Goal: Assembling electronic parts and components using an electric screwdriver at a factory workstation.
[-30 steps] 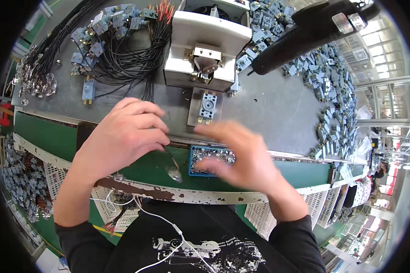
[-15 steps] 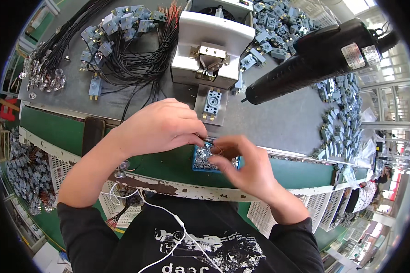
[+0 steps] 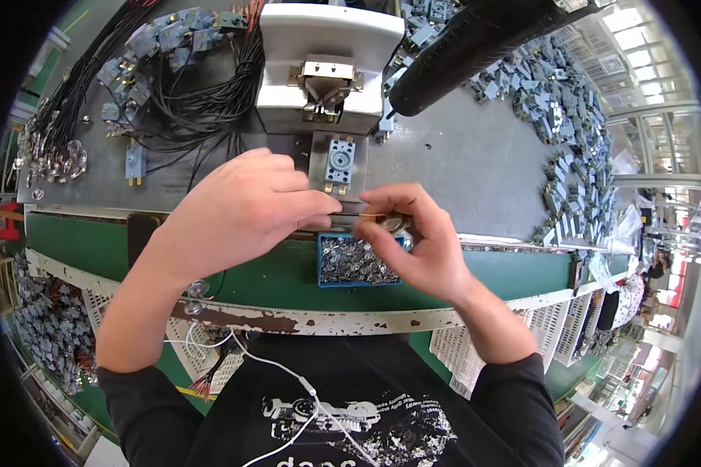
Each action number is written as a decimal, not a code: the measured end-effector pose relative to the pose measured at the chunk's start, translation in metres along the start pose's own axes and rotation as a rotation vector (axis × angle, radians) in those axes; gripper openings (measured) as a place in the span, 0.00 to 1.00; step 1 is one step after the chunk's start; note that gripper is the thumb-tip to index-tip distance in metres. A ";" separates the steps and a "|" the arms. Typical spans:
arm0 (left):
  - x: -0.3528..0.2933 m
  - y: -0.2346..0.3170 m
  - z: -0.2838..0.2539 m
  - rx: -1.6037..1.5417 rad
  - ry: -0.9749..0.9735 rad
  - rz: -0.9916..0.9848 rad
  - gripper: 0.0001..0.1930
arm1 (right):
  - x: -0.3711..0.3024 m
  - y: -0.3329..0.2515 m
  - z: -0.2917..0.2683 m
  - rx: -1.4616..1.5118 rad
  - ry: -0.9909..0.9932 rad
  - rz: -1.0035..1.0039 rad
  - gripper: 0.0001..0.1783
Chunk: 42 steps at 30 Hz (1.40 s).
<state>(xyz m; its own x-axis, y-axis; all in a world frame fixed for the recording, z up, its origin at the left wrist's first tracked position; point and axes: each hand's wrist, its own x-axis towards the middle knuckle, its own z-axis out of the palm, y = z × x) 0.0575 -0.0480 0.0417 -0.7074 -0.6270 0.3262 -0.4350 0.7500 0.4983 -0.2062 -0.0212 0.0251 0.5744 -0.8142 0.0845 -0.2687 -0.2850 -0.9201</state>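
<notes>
My left hand (image 3: pixel 245 206) is closed, thumb and forefinger pinching a thin wire (image 3: pixel 360 214) that runs across to my right hand. My right hand (image 3: pixel 424 249) curls its fingers around a small round, shiny brassy piece (image 3: pixel 394 224), partly hidden by the fingers. Both hands hover at the bench's near edge. Just below them stands a blue tray (image 3: pixel 320 268) of small metal parts. Beyond the hands, a grey switch block (image 3: pixel 340 161) with brass terminals lies on a metal plate (image 3: pixel 318 167) before a white press-like machine (image 3: pixel 284 97).
A black power screwdriver (image 3: pixel 459 58) hangs at upper right. Grey blocks (image 3: pixel 572 156) are heaped along the right. Black wires (image 3: pixel 202 105) with blocks attached and clear round pieces (image 3: pixel 74 159) lie left. A dark phone-like slab (image 3: pixel 142 237) rests by my left forearm.
Both hands have lifted away from the blue tray toward the bench, uncovering its parts. The round brassy piece now shows in my right hand. The view has shifted slightly.
</notes>
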 end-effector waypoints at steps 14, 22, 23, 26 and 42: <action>-0.001 0.011 -0.017 0.047 0.076 -0.070 0.15 | 0.011 0.001 0.019 0.924 0.219 0.374 0.26; 0.000 0.010 -0.021 0.123 -0.021 -0.011 0.13 | 0.036 0.003 -0.020 0.554 -0.341 0.646 0.20; -0.001 0.011 -0.019 0.125 -0.022 -0.013 0.13 | 0.035 0.005 -0.018 0.420 -0.242 0.505 0.19; -0.008 0.012 -0.003 0.030 0.082 -0.145 0.12 | 0.022 -0.015 0.002 0.662 0.211 0.242 0.18; 0.000 0.003 0.014 -0.066 0.190 -0.033 0.14 | -0.004 -0.003 -0.008 0.876 0.008 0.328 0.19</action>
<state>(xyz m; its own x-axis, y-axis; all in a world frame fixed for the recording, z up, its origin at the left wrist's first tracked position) 0.0489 -0.0428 0.0317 -0.5727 -0.6841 0.4518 -0.4139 0.7170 0.5610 -0.2139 -0.0211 0.0308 0.5671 -0.7908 -0.2305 0.2645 0.4398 -0.8583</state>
